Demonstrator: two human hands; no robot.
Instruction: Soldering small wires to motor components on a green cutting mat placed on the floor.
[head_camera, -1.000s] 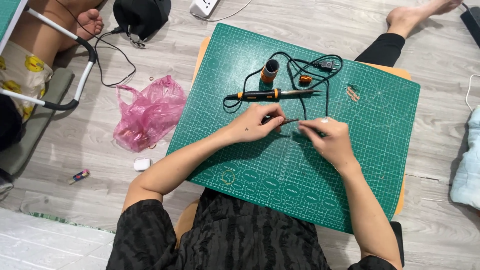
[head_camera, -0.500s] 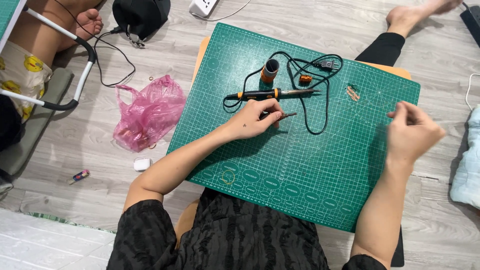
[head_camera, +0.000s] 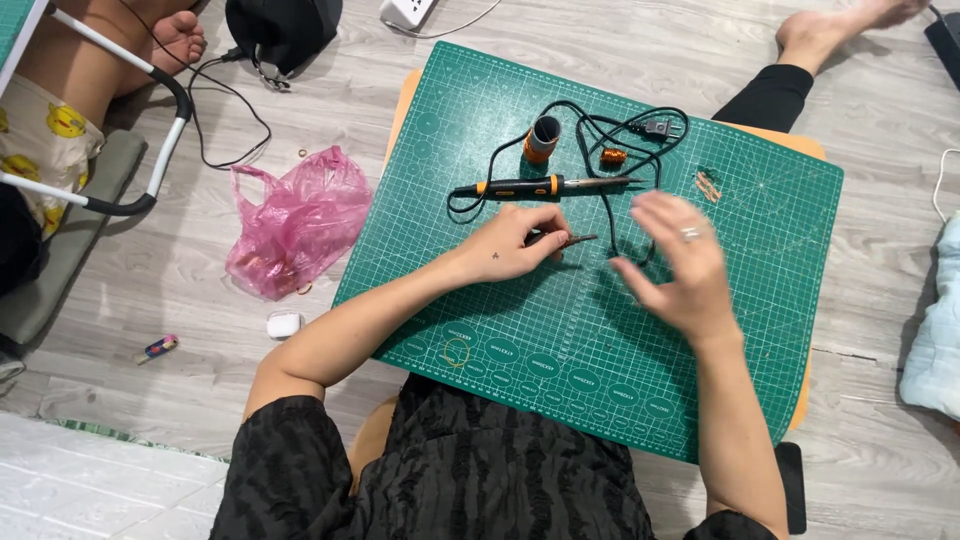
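on the green mat (head_camera: 600, 330), left hand (head_camera: 510, 245) pinches a thin wire (head_camera: 578, 239) (right hand (head_camera: 680, 265) near).

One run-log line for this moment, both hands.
left hand: pinching thin wire on green mat | right hand: open, empty, above mat | soldering iron: lying on mat

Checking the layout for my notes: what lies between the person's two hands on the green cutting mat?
In the head view, between the left hand and the blurred right hand lie bare green cutting mat and a stretch of black cord.
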